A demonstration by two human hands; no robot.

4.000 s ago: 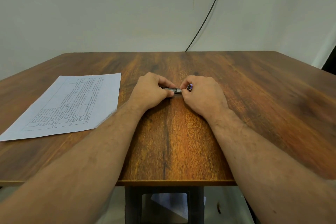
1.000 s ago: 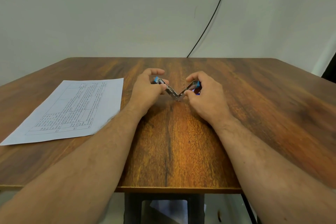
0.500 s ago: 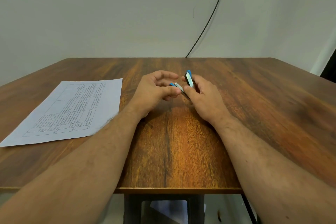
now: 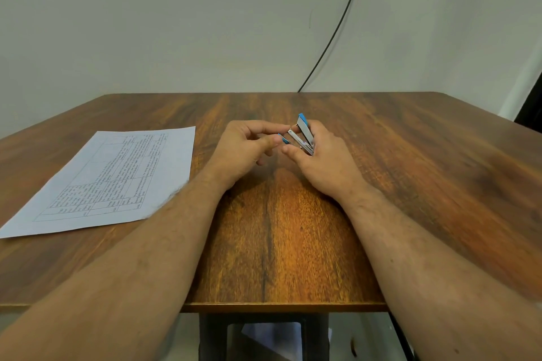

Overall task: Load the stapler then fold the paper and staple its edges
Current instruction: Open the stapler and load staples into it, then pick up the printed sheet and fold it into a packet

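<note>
A small blue and silver stapler (image 4: 303, 135) is held just above the middle of the wooden table (image 4: 293, 228), hinged open with its blue-tipped top arm pointing up. My right hand (image 4: 322, 161) grips its base and rear end. My left hand (image 4: 249, 149) pinches the front tip of the lower metal rail between thumb and forefinger. A printed sheet of paper (image 4: 108, 179) lies flat on the table, left of my left forearm, unfolded. Whether staples sit in the rail cannot be made out.
A black cable (image 4: 337, 29) runs down the white wall behind the table's far edge. The table's near edge (image 4: 281, 306) lies under my forearms, with dark legs and something white on the floor below.
The stapler went from lying shut under both hands to being spread open, then lifted. Its top arm now stands upright in my right hand, and my left hand moved to the rail's tip.
</note>
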